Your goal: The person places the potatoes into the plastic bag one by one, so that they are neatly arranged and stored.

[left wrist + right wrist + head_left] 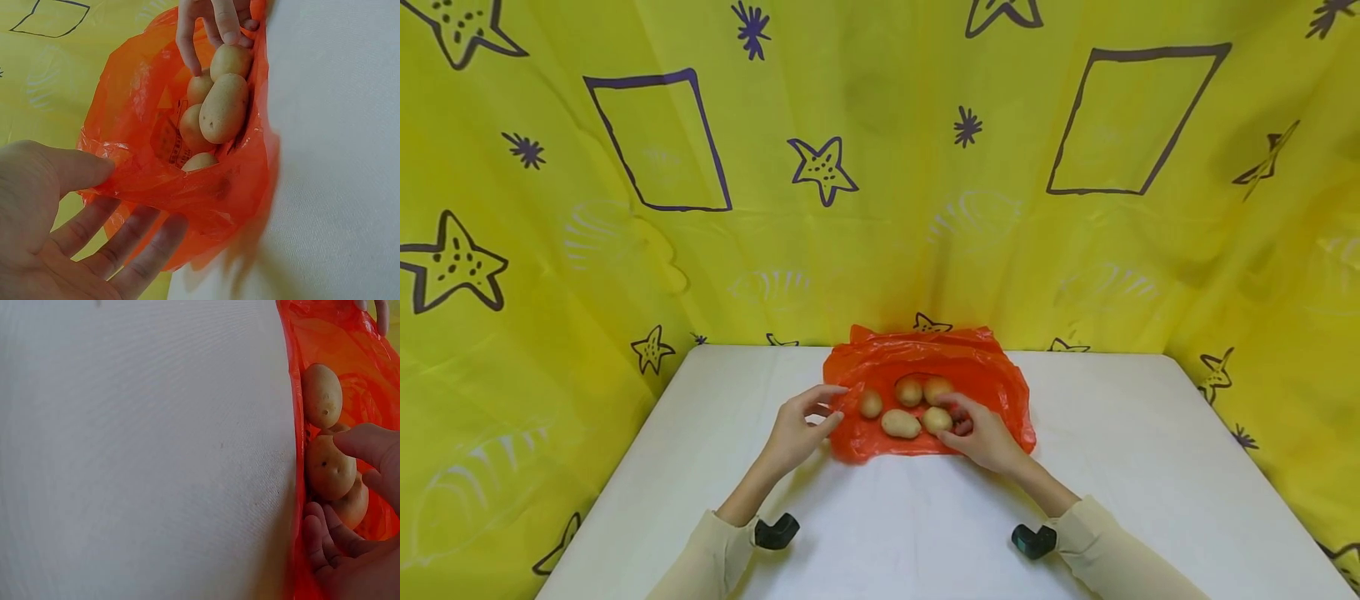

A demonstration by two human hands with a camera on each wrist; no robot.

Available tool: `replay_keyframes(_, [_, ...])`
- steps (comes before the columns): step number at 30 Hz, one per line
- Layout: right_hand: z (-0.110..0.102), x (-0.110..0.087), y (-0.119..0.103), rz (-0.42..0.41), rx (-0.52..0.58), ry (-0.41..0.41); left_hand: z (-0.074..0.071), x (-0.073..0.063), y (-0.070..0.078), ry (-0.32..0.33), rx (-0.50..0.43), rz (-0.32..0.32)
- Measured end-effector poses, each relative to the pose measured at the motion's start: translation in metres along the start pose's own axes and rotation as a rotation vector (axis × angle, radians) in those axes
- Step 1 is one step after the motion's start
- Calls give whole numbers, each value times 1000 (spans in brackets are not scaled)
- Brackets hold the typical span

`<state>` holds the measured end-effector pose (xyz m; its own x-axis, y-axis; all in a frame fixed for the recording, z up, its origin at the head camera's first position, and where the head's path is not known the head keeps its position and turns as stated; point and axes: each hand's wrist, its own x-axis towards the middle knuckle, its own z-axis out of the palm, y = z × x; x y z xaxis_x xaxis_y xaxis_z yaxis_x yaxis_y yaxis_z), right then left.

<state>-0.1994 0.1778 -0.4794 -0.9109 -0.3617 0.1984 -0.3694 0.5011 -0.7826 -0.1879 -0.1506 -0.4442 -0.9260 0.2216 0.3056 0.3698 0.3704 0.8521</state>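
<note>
An orange-red plastic bag (992,358) lies open at the table's back edge, its mouth facing me. Several potatoes (901,424) are inside, bunched toward the middle. At the bag's left side my left hand (797,429) pinches the rim; in the left wrist view the thumb is inside the film and the fingers lie behind it. My right hand (988,437) reaches in from the right, its thumb and fingers curved about the front right potato (331,467). Its thumb touches that potato, while one finger reaches toward the potato behind (200,87).
The white table (895,525) extends around the bag. A yellow curtain (887,250) printed with stars hangs behind the table and along both sides. Black wrist devices sit at my left sleeve (722,550) and right sleeve (1097,533).
</note>
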Motion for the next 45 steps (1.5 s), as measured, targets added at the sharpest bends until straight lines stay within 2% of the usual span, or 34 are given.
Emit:
replay_keyframes(12, [-11, -4, -8, -27, -60, 14, 2, 2, -2, 7, -1, 34])
replay_keyframes(16, [-14, -5, -12, -39, -63, 16, 1, 1, -1, 10, 37, 52])
replay_keyframes(29, [-21, -13, -22, -68, -75, 24, 0, -1, -3, 27, 121, 38])
replay_keyframes(36, [-28, -20, -32, -88, -34, 22, -6, -4, -7, 37, 140, 58])
replay_keyframes(45, [-51, -41, -36, -116, -8, 20, -18, -18, -11, 37, 124, 20])
